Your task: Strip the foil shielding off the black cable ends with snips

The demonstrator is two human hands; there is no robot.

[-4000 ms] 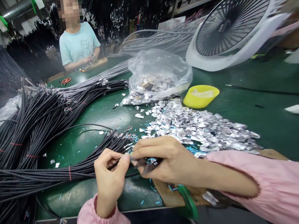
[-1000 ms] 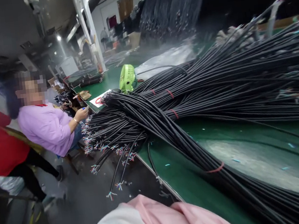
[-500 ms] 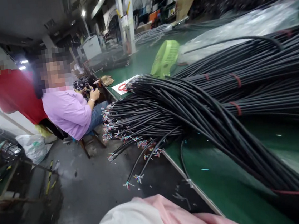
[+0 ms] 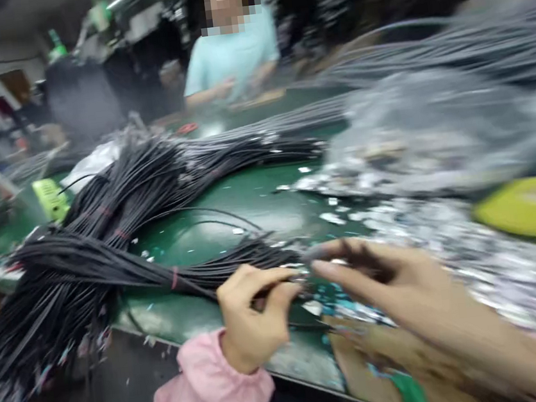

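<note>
My left hand point(image 4: 257, 318), in a pink sleeve, is closed in a pinch at the end of a black cable bundle point(image 4: 236, 259). Its thumb and forefinger meet on what looks like a cable end, blurred and small. Facing it from the right is my right hand point(image 4: 392, 274), smeared by motion. The thumb and bent fingers come near the same cable ends, and whether they grip anything is unclear. A red tie point(image 4: 175, 278) binds the bundle, which lies over the green table point(image 4: 214, 200).
More black cables point(image 4: 127, 197) cross on the left, their stripped ends past the table edge. Silvery scraps point(image 4: 426, 228) lie to the right with a clear plastic bag point(image 4: 433, 124) and a yellow-green object point(image 4: 530, 206). A co-worker in light blue point(image 4: 232, 56) is across the table.
The view has swung right, from the aisle and seated co-worker to the cable ends and scraps. Both of my hands are now in view; neither was before.
</note>
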